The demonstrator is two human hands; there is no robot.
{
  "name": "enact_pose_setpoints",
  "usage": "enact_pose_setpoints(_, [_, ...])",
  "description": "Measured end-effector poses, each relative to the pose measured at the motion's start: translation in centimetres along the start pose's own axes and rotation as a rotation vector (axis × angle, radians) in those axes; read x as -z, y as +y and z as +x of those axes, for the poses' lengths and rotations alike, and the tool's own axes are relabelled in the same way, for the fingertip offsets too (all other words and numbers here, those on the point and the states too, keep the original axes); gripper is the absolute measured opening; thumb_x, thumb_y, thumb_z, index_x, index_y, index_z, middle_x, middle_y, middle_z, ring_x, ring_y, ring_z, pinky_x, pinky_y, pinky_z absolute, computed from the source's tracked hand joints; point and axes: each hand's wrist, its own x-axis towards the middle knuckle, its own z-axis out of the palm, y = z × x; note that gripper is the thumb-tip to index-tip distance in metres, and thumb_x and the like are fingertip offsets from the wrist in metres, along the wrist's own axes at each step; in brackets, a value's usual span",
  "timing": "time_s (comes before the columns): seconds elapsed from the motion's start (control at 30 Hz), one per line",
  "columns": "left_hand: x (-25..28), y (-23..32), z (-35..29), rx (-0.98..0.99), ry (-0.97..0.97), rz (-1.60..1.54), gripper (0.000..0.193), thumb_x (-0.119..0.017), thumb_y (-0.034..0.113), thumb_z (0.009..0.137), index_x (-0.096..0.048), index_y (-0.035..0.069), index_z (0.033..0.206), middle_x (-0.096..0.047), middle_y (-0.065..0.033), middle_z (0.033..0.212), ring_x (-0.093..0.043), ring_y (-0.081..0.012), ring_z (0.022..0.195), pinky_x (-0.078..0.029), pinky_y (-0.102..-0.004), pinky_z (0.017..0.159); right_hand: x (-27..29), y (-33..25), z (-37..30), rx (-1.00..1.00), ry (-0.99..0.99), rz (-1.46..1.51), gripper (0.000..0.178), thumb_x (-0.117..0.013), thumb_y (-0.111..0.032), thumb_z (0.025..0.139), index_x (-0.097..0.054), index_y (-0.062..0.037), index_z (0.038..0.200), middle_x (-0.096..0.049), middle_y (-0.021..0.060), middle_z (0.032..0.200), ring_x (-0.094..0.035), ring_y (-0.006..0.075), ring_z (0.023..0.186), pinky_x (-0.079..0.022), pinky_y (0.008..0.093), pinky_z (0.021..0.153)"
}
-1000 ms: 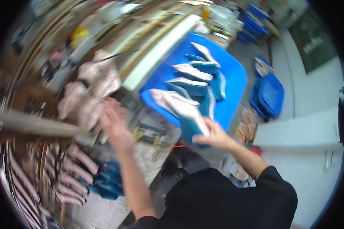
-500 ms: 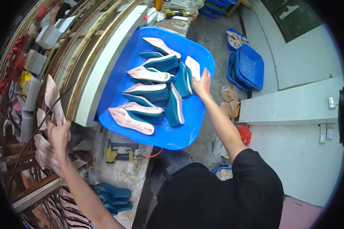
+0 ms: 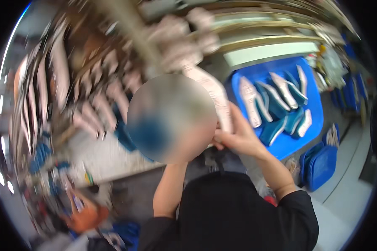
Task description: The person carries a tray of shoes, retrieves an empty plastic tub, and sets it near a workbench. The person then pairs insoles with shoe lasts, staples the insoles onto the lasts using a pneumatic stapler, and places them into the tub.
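Note:
My right hand (image 3: pixel 241 136) is closed on the narrow end of a long pale pink insole (image 3: pixel 213 90) with faint print on its face. My left forearm (image 3: pixel 170 188) reaches up beside it, but a round blurred patch hides the left hand and whatever it may hold. To the right, a blue plastic tub (image 3: pixel 317 121) holds several teal shoe lasts (image 3: pixel 276 131) with pale pink insoles on their soles.
A workbench (image 3: pixel 104 157) runs to the left, with pink insoles (image 3: pixel 100 106) racked above it. Wooden rails (image 3: pixel 268 38) cross behind the tub. Stacked blue tubs (image 3: pixel 320 167) stand on the floor at right. At lower left is a person in orange (image 3: pixel 86 217).
The view has swung left, so the tub now sits at right. My right hand has left the tub and now holds an insole; my left hand, earlier on insoles at the rack, is hidden.

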Motion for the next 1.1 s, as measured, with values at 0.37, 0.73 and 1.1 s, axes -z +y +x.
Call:
enact_pose_setpoints(0.37, [33.0,-17.9,-6.8,-0.311,1.116,1.308,0.073,-0.077,0.032,0.079,-0.051,-0.010,0.133,-0.068,-0.0245,0.110,-0.067,-0.0425,0.099,-0.053,-0.0503,0.088,-9.8,13.0,-5.5,-0.286,-0.037,-0.106,0.051,-0.065,-0.013,0.095,-0.049,-0.0036,0.143,-0.060,-0.0012,0.101,-0.056,0.0081,0.080,-0.045,0.0233,0.067])
enact_pose_setpoints(0.73, [17.3,-8.1,-22.7,-0.422,0.484,0.843,0.077,-0.084,0.038,0.081,-0.054,-0.003,0.139,-0.062,-0.0131,0.129,-0.055,-0.0235,0.123,-0.043,-0.0391,0.106,-17.8,12.7,-7.9,-0.037,-0.304,0.098,0.070,-0.068,-0.013,0.095,-0.032,0.0030,0.153,-0.047,0.0120,0.147,-0.046,0.0196,0.135,-0.034,0.0341,0.113])
enact_pose_setpoints(1.1, [8.0,-0.3,-22.4,-0.771,0.386,-0.285,0.035,-0.043,0.039,0.107,-0.055,0.006,0.104,-0.065,-0.0158,0.096,-0.067,-0.0357,0.097,-0.056,-0.0478,0.084,-17.3,11.9,-10.0,0.448,-0.255,-0.587,0.084,-0.082,-0.021,0.083,-0.037,0.0081,0.148,-0.059,0.0181,0.113,-0.059,0.0273,0.099,-0.047,0.0352,0.090])
